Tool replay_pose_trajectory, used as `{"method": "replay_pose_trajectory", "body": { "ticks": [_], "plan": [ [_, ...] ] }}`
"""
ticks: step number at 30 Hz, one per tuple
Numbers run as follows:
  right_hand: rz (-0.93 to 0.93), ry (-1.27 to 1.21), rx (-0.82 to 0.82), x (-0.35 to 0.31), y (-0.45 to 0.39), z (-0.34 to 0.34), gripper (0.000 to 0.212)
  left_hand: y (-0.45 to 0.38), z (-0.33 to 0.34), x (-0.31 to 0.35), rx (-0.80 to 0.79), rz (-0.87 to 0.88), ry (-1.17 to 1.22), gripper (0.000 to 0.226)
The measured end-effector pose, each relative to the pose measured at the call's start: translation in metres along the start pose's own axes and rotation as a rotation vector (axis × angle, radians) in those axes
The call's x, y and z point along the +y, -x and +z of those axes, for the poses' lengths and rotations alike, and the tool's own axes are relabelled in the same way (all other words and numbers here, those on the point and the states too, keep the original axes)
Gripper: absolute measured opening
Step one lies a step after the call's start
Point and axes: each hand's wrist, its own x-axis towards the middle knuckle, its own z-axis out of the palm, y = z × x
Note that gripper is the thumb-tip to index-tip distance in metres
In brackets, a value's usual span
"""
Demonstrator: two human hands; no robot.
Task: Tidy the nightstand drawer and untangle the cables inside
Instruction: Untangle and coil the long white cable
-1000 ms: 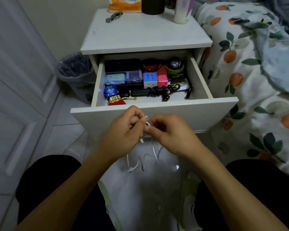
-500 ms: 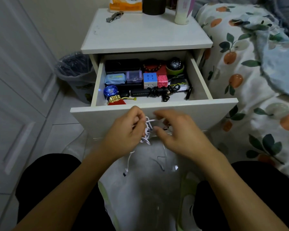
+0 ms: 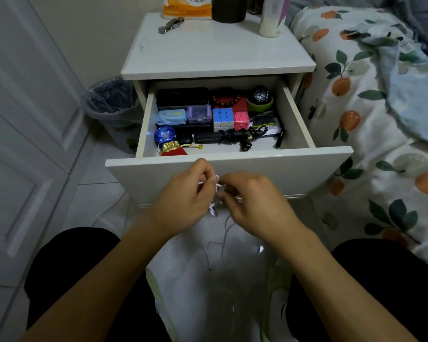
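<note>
Left hand (image 3: pixel 185 198) and right hand (image 3: pixel 255 203), fingertips meeting, both pinch a knotted white earphone cable (image 3: pixel 214 193) held in front of the open drawer (image 3: pixel 232 169); loose strands dangle below the hands toward the floor. Pulling hard would likely tighten the knot (or strain the thin wire). Beyond the hands, a coiled black cable (image 3: pixel 235 135) in the drawer looks not yet untangled.

The right hand (image 3: pixel 252 201) has closed back onto the white cable (image 3: pixel 214 193).
</note>
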Motion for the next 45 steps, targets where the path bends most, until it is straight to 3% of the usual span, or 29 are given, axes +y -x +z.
{"method": "replay_pose_trajectory", "body": {
  "ticks": [2,7,14,22,29,31,35,39,45],
  "plan": [
    [-0.005,0.087,0.015,-0.001,0.0,0.001,0.016,-0.001,0.001,-0.001,0.011,-0.007,-0.003,0.01],
    [0.303,0.097,0.137,0.03,-0.001,-0.017,0.024,-0.005,-0.008,-0.01,0.108,-0.115,0.011,0.015],
    [0.054,-0.165,-0.019,0.003,-0.006,0.002,0.015,0.001,0.005,-0.002,-0.024,-0.004,0.014,0.017],
    [0.256,-0.005,0.278,0.031,-0.001,-0.023,0.02,-0.005,-0.007,-0.015,0.111,-0.155,-0.107,0.012],
    [0.063,-0.113,0.011,0.01,-0.004,-0.006,0.023,0.001,0.001,0.003,-0.005,-0.039,-0.09,0.014],
    [0.033,-0.067,0.027,0.01,-0.006,-0.003,0.018,0.0,0.002,0.004,0.029,-0.037,-0.102,0.011],
    [0.143,-0.064,0.143,0.015,-0.005,-0.004,0.02,-0.004,0.006,0.005,0.165,-0.059,-0.166,0.012],
    [0.254,-0.079,0.246,0.021,-0.003,-0.01,0.021,-0.004,0.008,0.005,0.229,0.093,-0.436,0.013],
    [0.246,-0.179,0.206,0.023,0.004,-0.021,0.019,-0.003,0.0,-0.01,0.215,-0.185,-0.076,0.009]
  ]
}}
